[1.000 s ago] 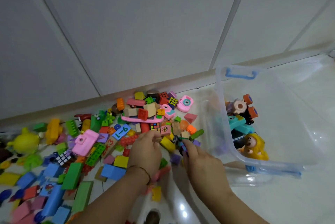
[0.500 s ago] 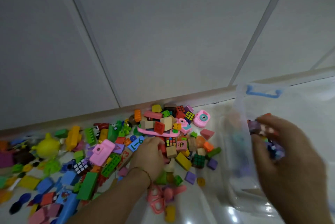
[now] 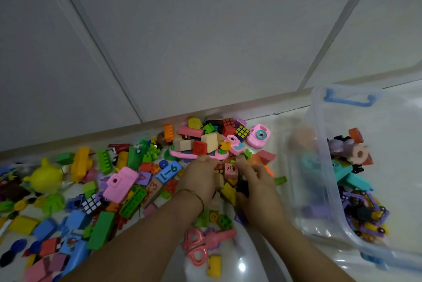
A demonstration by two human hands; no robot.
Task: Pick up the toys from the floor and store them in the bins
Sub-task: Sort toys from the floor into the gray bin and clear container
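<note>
On my feed, both hands are down in the toy pile point(image 3: 210, 142) on the floor point(image 3: 251, 259). The left hand point(image 3: 201, 179) has its fingers curled down over the blocks. The right hand point(image 3: 258, 181) lies just beside it, fingers reaching into the same spot. The fingertips are buried, so I cannot tell whether either grip has closed on a piece. Between the two grips sit a pink block with a printed face point(image 3: 230, 170) and a yellow brick point(image 3: 228, 191), both touching the hands.

The toys are small, bright bricks, cubes and tiles, spread to the left of the grips along the foot of the wall. Just left of the left grip, a blue tile marked 1-6 point(image 3: 169, 172) lies with its long axis slanting up to the right. Farther left, a pink toy camera point(image 3: 120, 181) lies tilted, and a long green block point(image 3: 101, 229) points roughly towards the wall. On my side of the grips, pink scissors point(image 3: 196, 247) lie flat, loops nearest me and blades pointing right. Beyond the grips, a second pink camera point(image 3: 259, 135) lies lens-up.

Right of the right grip stands the clear bin point(image 3: 323, 144). Its long axis runs from me to the wall, with a blue handle point(image 3: 349, 99) at the far end. Teal, purple and orange toys lie inside it.
</note>
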